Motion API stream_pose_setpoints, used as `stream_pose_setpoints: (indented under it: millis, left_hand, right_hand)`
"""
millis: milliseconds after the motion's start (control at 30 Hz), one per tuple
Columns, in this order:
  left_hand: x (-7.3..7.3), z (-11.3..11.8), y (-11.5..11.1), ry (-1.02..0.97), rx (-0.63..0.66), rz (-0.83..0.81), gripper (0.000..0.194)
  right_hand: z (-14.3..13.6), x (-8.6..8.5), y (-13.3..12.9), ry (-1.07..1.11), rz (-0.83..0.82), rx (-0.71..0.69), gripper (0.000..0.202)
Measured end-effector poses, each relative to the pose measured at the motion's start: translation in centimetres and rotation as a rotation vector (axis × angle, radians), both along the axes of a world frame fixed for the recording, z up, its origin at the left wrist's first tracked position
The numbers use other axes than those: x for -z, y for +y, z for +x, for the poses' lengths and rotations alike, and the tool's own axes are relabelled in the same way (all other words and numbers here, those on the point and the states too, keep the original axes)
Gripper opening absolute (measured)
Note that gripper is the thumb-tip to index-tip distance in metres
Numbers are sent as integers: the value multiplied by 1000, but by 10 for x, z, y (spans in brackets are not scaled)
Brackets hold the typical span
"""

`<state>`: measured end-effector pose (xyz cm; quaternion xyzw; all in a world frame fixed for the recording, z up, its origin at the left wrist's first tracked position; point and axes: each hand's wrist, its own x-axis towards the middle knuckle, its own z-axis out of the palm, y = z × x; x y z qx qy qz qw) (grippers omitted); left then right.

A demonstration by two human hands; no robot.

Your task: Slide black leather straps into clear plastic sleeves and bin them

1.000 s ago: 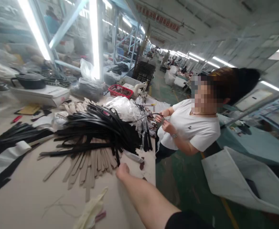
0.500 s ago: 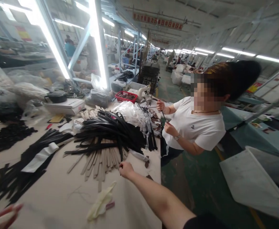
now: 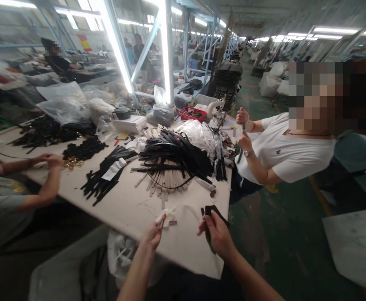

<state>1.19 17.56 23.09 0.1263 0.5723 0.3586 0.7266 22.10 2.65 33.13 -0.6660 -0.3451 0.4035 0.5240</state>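
My right hand [image 3: 218,235], near the table's right front edge, is closed round a dark strap [image 3: 212,212], part of which hangs below the fingers. My left hand [image 3: 153,235] is raised by the front edge with its fingertips pinched together; what they hold, if anything, I cannot make out. Just beyond it lies a crumpled pale yellow piece [image 3: 169,215] with a small pinkish item [image 3: 173,223]. Farther back is a heap of long black straps [image 3: 173,148] over beige strips [image 3: 148,184]. Left of the heap, more black straps [image 3: 100,182] lie under a white strip [image 3: 114,168].
A co-worker in a white shirt [image 3: 298,154] stands at the right, holding a thin strip. Another person's arms [image 3: 47,184] reach over the left edge near black pieces [image 3: 84,148] and gold-coloured parts [image 3: 72,163]. A red basket [image 3: 193,113] and white box [image 3: 129,124] stand behind.
My right hand has come back from the strap heap towards me, now with a dark strap. My left hand has moved in from the lower left. The view has swung, showing more of the left side.
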Motion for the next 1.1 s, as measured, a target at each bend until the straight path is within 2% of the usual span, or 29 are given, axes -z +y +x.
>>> stream_pose_setpoints:
  millis: [67,133,233,300,400,467,600,700,767,833,967,1100]
  left_hand:
    - [5,4,-19,-97,-21,-86,26]
    - [1,11,-33,-155,-24,-66,22]
    - [-10,24,-44,-172,-22,-9,10]
    - [-15,32,-50,-151,6,30,6]
    - [-19,40,-57,-113,62,98,19]
    - [-22,42,-60,-108,88,127,24]
    - [-28,36,-64,-169,52,81,18]
    - [-30,30,-66,-257,180,-4,18]
    - [-28,27,-66,-245,265,19,19]
    - [-25,26,-64,-203,228,62,21]
    - [-23,28,-55,-219,9,21,13]
    - [-35,35,-47,-235,-65,-19,8]
  right_hand:
    - [-12,30,5,197,-101,27,48]
    - [-23,53,9,317,-171,-11,49]
    - [-38,65,15,325,-257,-88,47]
    - [-47,63,20,208,-248,-99,42]
    - [-58,56,28,59,-142,-138,31]
    - [-61,53,33,58,-113,-157,25]
    - [-59,53,35,80,-115,-152,28]
    - [-53,54,35,117,-138,-214,32]
    - [-49,52,34,138,-139,-247,30]
    - [-47,47,30,193,-180,-243,26]
    - [-50,41,17,508,-307,-284,34]
    - [-60,45,9,556,-204,-381,43]
